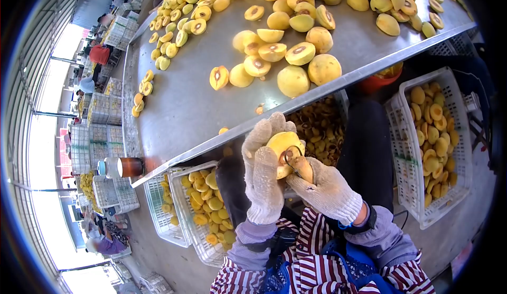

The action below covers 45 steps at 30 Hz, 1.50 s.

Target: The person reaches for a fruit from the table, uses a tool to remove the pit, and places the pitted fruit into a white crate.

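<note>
My left hand (262, 170), in a pale knitted glove, cups a halved yellow peach (281, 145) with its cut side turned toward my right hand. My gloved right hand (328, 191) is closed round the wooden handle of a pitting tool (302, 168). The tool's thin curved metal loop lies against the pit area of the peach half. Both hands are just in front of the metal table's near edge, above a container of dark pits and scraps (317, 130). Part of the loop is hidden by the fruit.
The metal table (185, 104) carries many halved peaches (272, 51). White crates of peach halves stand at left (198, 230) and right (404, 151). A jar of brown liquid (129, 167) sits by the table's left corner. Other people (100, 54) and stacked crates (100, 109) are farther left.
</note>
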Each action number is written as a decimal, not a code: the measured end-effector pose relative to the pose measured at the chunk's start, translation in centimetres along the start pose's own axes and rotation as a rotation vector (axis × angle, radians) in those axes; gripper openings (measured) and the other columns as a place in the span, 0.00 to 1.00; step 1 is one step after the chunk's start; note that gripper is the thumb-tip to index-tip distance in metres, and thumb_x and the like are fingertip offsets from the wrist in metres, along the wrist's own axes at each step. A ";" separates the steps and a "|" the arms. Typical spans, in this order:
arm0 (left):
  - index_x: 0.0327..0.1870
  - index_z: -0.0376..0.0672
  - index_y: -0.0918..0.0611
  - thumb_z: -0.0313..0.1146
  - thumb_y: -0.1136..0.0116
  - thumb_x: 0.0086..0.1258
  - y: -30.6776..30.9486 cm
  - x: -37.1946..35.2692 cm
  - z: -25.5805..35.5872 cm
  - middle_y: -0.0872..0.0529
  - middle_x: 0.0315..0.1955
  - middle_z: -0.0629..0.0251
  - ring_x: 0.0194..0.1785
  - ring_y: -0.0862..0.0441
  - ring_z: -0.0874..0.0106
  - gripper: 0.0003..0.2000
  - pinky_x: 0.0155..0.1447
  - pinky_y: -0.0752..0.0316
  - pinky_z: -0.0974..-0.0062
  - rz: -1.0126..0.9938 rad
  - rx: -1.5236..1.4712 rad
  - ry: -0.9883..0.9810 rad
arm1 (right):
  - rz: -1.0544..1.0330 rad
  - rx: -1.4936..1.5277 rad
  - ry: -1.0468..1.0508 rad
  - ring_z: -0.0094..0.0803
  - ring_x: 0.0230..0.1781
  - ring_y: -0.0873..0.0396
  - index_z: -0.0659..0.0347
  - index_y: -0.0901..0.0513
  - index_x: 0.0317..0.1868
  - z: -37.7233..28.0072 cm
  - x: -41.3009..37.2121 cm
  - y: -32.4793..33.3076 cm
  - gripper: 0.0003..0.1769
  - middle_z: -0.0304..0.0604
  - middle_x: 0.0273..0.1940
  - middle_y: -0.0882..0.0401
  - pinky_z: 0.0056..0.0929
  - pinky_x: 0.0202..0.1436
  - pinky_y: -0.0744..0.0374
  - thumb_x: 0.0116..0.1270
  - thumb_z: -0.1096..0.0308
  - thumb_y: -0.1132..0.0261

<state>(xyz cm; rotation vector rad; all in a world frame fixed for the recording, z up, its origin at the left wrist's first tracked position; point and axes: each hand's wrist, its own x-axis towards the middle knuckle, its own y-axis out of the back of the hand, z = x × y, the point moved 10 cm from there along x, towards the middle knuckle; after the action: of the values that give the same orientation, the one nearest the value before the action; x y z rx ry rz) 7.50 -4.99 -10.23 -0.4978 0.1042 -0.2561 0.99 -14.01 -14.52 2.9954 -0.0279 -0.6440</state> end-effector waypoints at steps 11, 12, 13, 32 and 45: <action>0.77 0.41 0.40 0.25 0.38 0.71 1.1 -0.6 -1.0 0.23 0.65 0.51 0.65 0.23 0.62 0.35 0.66 0.25 0.71 -0.204 0.344 0.319 | -0.059 0.476 -0.216 0.16 0.18 0.27 0.62 0.22 0.54 -0.4 -0.7 1.9 0.17 0.33 0.25 0.22 0.18 0.21 0.29 0.71 0.61 0.33; 0.76 0.41 0.39 0.24 0.37 0.70 1.4 -0.7 -1.2 0.23 0.64 0.50 0.63 0.21 0.63 0.35 0.65 0.24 0.72 -0.262 0.477 0.386 | -0.043 0.502 -0.193 0.16 0.18 0.26 0.62 0.22 0.54 0.0 -0.7 1.8 0.17 0.33 0.24 0.22 0.19 0.21 0.28 0.71 0.61 0.33; 0.75 0.41 0.38 0.24 0.36 0.69 1.7 -1.1 -1.5 0.22 0.63 0.50 0.62 0.20 0.63 0.35 0.64 0.24 0.72 -0.316 0.608 0.452 | -0.031 0.525 -0.170 0.16 0.19 0.26 0.62 0.22 0.54 0.3 -0.7 1.5 0.18 0.33 0.24 0.22 0.19 0.21 0.28 0.71 0.60 0.33; 0.67 0.44 0.30 0.52 0.41 0.74 2.1 -0.6 -1.8 0.30 0.70 0.54 0.70 0.28 0.53 0.28 0.63 0.21 0.49 0.126 -0.079 0.188 | 0.009 -0.119 0.065 0.55 0.37 0.16 0.61 0.20 0.45 0.5 -0.1 -0.6 0.24 0.55 0.35 0.15 0.46 0.39 0.19 0.68 0.46 0.35; 0.69 0.36 0.28 0.40 0.52 0.81 -1.0 -1.6 2.1 0.30 0.69 0.48 0.67 0.25 0.58 0.22 0.69 0.28 0.61 -0.052 0.447 -0.213 | -0.358 0.406 -0.124 0.38 0.23 0.20 0.61 0.22 0.49 0.4 -1.1 -2.7 0.16 0.44 0.26 0.20 0.36 0.28 0.23 0.71 0.57 0.35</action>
<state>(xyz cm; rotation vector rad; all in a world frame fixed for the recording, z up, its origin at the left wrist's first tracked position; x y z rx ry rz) 6.06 -4.49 -7.88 -0.0809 -0.1715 -0.2664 -0.13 -11.35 -14.63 3.3754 0.4304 -0.9626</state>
